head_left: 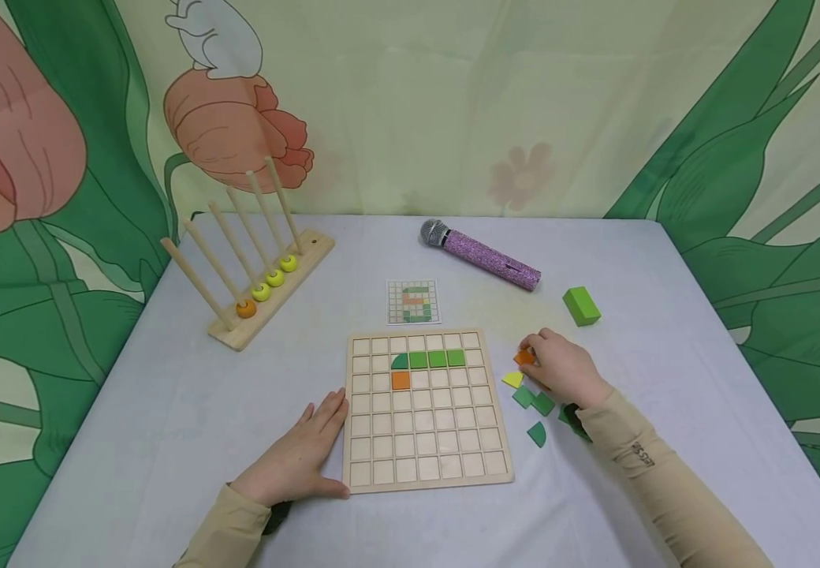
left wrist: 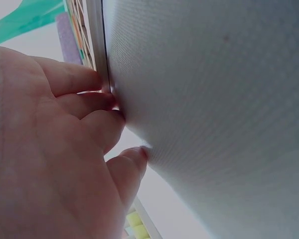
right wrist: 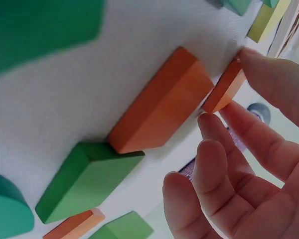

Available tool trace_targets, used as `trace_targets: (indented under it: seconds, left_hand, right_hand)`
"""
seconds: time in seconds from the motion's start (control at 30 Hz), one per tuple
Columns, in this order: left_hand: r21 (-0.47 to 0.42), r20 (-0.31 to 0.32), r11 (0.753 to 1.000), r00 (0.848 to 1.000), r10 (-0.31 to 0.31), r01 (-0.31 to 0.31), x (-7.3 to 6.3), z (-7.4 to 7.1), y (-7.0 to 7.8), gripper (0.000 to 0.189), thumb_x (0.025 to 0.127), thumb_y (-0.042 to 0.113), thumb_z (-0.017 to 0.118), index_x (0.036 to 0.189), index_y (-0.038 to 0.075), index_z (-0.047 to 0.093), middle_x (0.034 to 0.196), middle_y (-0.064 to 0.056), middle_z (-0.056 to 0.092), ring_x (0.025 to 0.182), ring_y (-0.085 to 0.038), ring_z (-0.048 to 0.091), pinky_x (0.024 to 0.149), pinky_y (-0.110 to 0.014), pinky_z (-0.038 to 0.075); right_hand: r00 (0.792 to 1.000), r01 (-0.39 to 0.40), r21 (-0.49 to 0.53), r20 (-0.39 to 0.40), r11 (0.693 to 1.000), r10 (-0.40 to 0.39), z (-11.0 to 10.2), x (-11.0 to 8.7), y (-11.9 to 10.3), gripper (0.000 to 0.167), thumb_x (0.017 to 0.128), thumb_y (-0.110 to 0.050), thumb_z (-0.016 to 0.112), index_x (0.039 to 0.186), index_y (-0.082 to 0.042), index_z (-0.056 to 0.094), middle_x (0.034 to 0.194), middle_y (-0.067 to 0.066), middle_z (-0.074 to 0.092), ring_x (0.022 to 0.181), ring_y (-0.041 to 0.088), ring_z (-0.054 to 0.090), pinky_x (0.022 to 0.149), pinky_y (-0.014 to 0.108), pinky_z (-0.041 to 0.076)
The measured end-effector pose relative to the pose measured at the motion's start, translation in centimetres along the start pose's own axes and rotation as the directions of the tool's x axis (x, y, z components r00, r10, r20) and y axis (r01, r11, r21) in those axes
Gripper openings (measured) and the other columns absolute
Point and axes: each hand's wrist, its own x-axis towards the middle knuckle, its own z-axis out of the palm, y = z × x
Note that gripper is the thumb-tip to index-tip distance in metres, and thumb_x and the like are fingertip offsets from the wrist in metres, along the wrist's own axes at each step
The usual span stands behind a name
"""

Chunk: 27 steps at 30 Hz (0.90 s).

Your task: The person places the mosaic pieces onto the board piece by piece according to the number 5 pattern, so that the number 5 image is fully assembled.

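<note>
A square wooden grid board (head_left: 425, 419) lies on the white cloth. One dark green quarter-round tile (head_left: 399, 361), a row of green square tiles (head_left: 437, 359) and an orange square tile (head_left: 400, 380) sit in its cells. My left hand (head_left: 300, 454) rests at the board's left edge, fingers extended and touching its side. Right of the board, my right hand (head_left: 562, 367) pinches an orange tile (right wrist: 225, 87) between thumb and fingers. A second orange tile (right wrist: 162, 102) lies close by in the right wrist view. Around that hand are a yellow tile (head_left: 512, 379) and several green tiles (head_left: 542, 403).
Behind the board lies a small pattern card (head_left: 413, 302). Farther back are a purple glitter microphone (head_left: 491, 259) and, to the right, a green block (head_left: 582, 306). A wooden peg stand (head_left: 240, 338) with orange and yellow beads stands at the left.
</note>
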Motion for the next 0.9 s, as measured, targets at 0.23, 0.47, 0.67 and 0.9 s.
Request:
trace_targets:
  seconds: [0.23,0.47,0.67,0.9]
  left_hand:
    - [0.015,-0.008,1.0,1.0,0.017,-0.017,0.1,0.0,0.0,0.114,0.059,0.041,0.083,0.14,-0.012,0.024,0.151,-0.023,0.015,0.14,-0.034,0.017,0.112,-0.052,0.019]
    - [0.012,-0.016,0.999,0.999,0.035,-0.034,0.0,-0.1,0.0,0.113,0.06,0.04,0.083,0.139,-0.013,0.025,0.151,-0.025,0.016,0.139,-0.037,0.018,0.111,-0.054,0.02]
    - [0.013,-0.01,1.0,1.0,0.024,-0.024,-0.1,-0.1,0.0,0.113,0.06,0.04,0.083,0.14,-0.013,0.024,0.151,-0.024,0.016,0.14,-0.035,0.017,0.112,-0.052,0.019]
    - [0.013,-0.022,0.999,0.999,0.043,-0.043,0.0,-0.2,0.0,0.111,0.061,0.039,0.083,0.14,-0.013,0.024,0.151,-0.025,0.016,0.139,-0.037,0.018,0.111,-0.054,0.02]
  right_hand:
    - [1.0,0.014,-0.015,-0.013,1.0,-0.014,-0.9,0.5,-1.0,0.028,0.08,-0.015,0.068,0.102,0.002,0.063,0.091,0.012,0.059,0.071,0.018,0.055,0.061,0.033,0.051]
    - [0.987,0.153,-0.026,-0.038,0.988,-0.154,-1.1,1.0,-5.0,0.022,0.078,-0.014,0.071,0.097,-0.003,0.067,0.087,0.006,0.058,0.066,0.013,0.049,0.055,0.025,0.046]
    - [0.938,0.339,-0.079,-0.051,0.937,-0.344,0.0,1.4,-8.0,0.007,0.079,-0.012,0.069,0.084,-0.009,0.068,0.078,0.001,0.056,0.064,0.011,0.052,0.054,0.024,0.046]
    - [0.96,0.275,-0.063,-0.041,0.959,-0.278,0.0,1.9,-8.3,0.014,0.078,-0.01,0.07,0.091,-0.005,0.068,0.087,0.006,0.06,0.068,0.014,0.054,0.059,0.028,0.05]
